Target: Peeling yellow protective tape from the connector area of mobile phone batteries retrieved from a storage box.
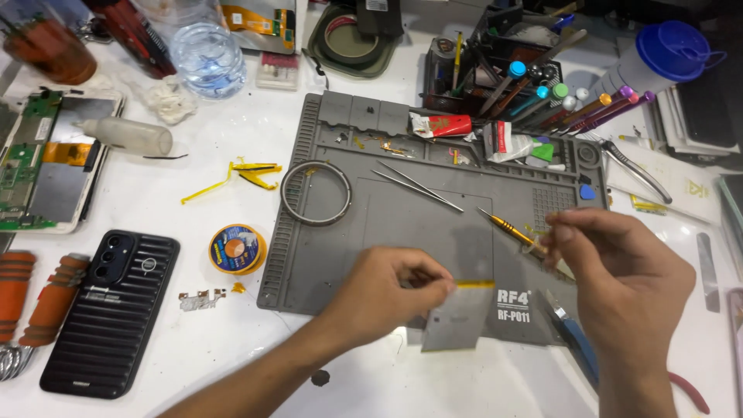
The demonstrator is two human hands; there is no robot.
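Left hand (391, 290) pinches a thin grey sheet (457, 319) with a yellow strip at its top corner, over the grey work mat's (402, 224) front edge. Right hand (619, 271) grips a small yellow-handled screwdriver (512, 228) just right of it. Sheet looks light, floppy and easy to crease, so hold the edges.

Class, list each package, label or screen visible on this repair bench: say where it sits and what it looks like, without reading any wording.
Red-and-white tube: top of the grey mat, lying flat.
White sachet: right of the tube, crumpled, with a red stripe.
Solder wick spool: left of the mat, round, yellow with a blue label.
Opened tablet: far left, circuitry exposed.
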